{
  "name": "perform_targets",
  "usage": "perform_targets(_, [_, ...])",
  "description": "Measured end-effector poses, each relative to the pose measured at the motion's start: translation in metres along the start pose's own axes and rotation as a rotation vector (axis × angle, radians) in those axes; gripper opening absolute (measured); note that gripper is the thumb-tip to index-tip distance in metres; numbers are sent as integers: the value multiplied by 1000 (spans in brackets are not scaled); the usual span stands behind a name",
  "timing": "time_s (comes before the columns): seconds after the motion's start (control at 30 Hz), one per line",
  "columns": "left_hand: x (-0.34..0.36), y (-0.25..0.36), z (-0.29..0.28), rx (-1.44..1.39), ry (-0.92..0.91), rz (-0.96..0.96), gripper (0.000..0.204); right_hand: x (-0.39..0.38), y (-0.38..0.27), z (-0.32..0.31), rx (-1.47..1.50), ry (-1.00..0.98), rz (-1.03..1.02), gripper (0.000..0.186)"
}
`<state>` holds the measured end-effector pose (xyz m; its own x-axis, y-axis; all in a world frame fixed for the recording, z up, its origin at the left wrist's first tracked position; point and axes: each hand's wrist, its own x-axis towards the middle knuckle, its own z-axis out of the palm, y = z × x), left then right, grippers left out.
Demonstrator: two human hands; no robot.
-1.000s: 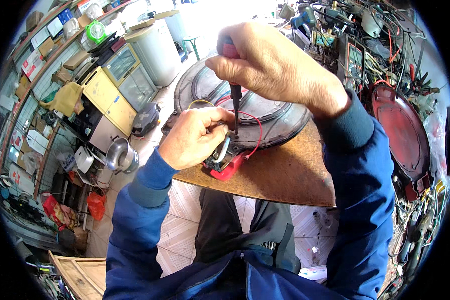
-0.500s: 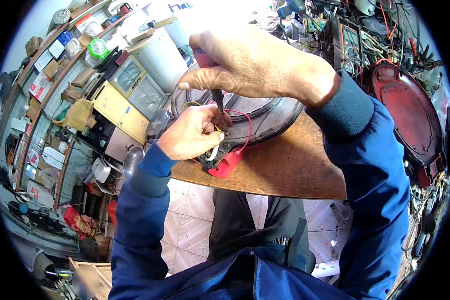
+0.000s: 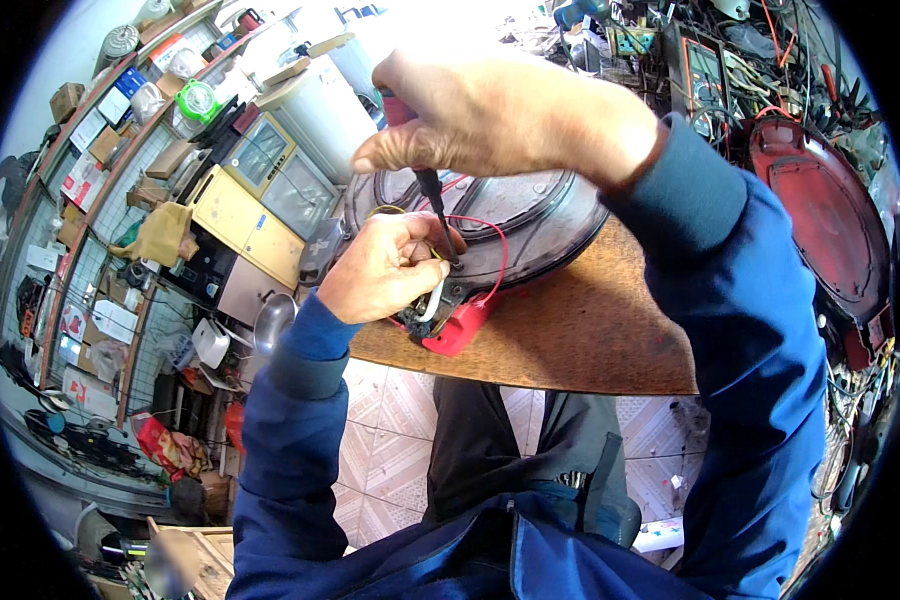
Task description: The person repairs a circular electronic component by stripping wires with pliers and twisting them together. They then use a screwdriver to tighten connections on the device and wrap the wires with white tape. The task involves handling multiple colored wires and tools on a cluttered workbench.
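My right hand [image 3: 505, 120] is closed round the red handle of a screwdriver [image 3: 430, 185], above a dark round appliance base [image 3: 540, 235]. The screwdriver's black shaft slants down to the base's near edge, where its tip meets a screw point. Close beside that tip, my left hand [image 3: 375, 270] is closed with thumb and fingertips pinched together; what they grip is hidden. A white sleeved wire [image 3: 434, 300] runs below the left fingers. A thin red wire [image 3: 505, 245] loops across the base toward a red handle piece [image 3: 457, 330] on its near side.
The base lies on a brown wooden table [image 3: 590, 330] with a curved front edge. At right stands a red oval shell [image 3: 815, 220] among tangled cables and tools. Cluttered shelves [image 3: 120, 190], a yellow cabinet [image 3: 240, 225] and a metal pan [image 3: 273, 322] are on the left.
The view has shifted slightly. My right hand has tilted a little on the screwdriver, whose tip stays at the same spot. My left hand keeps its pinch beside it.
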<state>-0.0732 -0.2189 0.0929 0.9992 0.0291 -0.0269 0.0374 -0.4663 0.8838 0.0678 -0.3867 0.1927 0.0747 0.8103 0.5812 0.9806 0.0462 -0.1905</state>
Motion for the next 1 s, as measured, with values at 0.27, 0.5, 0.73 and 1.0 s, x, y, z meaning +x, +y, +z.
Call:
perform_targets(0.27, [-9,17,6,353,77,-26,12,17,-1,-8,264,-230,-216,27])
perform_targets(0.5, [-6,-6,11,287,231,81,12,11,-21,-14,-63,-222,-39,32])
perform_targets(0.73, [4,-3,19,317,264,189,14,16,-26,-31,-39,-354,-23,33])
perform_targets(1.0, [-5,7,20,462,304,253,15,13,-24,-23,-85,-229,-21,28])
